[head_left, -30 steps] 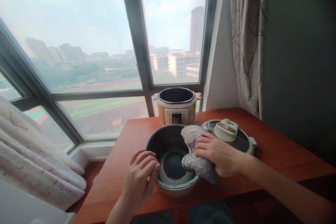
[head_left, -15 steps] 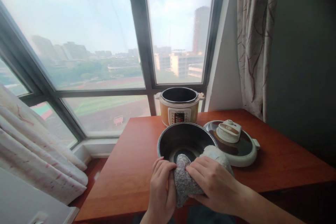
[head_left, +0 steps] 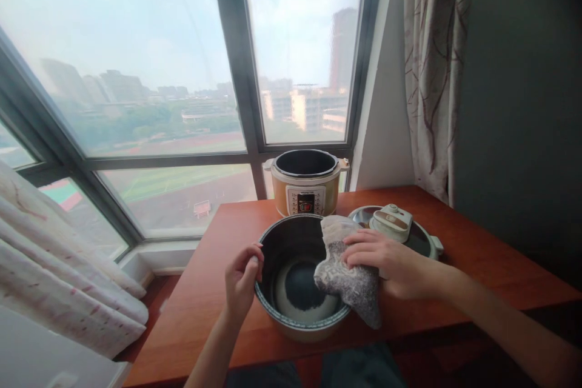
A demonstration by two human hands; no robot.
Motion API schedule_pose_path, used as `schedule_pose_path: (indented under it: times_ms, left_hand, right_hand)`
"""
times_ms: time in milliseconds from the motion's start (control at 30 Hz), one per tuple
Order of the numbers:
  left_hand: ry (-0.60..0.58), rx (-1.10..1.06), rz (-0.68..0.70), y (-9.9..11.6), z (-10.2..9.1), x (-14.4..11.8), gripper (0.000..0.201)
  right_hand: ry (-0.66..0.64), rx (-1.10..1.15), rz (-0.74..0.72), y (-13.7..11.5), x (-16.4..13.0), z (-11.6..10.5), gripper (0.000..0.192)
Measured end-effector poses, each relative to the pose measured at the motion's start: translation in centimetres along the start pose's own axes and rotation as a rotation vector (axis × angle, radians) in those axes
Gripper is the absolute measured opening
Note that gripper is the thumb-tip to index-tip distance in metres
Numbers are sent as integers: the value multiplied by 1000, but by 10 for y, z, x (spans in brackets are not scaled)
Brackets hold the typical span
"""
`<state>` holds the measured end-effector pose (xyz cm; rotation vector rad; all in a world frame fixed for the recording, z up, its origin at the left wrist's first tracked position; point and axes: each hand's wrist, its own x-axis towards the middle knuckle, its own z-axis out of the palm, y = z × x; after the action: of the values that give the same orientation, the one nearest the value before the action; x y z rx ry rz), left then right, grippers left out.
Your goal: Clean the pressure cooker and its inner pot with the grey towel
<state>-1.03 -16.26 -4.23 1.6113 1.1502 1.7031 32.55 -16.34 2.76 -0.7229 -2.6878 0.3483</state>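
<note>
Grey bag tipped by right hand over pot.

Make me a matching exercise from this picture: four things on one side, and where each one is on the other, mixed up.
Things:
1. bag of grains
2. inner pot
3. lid
4. cooker

Places:
A. by the window, at the back of the table
B. under the right hand, over the pot's rim
C. flat on the table, right of the pot
D. rim held by the left hand

Pairs: 1-B, 2-D, 3-C, 4-A
</note>
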Motion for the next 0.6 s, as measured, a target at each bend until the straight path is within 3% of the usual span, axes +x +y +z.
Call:
schedule_pose_path:
  times_ms: [200,333,467,533,600]
  left_hand:
    - [-106,-34,-1,-3,-7,28,23]
    - [-151,140,102,6,-13,30,19]
    - [-121,436,355,31,-14,6,14]
    - [-239,552,513,48,-4,-16,17]
    - [-325,644,586,65,11,-37,23]
  right_hand:
    - [10,55,40,15,17,-4,53]
    - [-27,-48,16,12,23,3,52]
    - [-25,-109,47,3,19,8,55]
    - [-12,-122,54,-6,18,11,53]
    - [2,-144,67,-18,18,16,47]
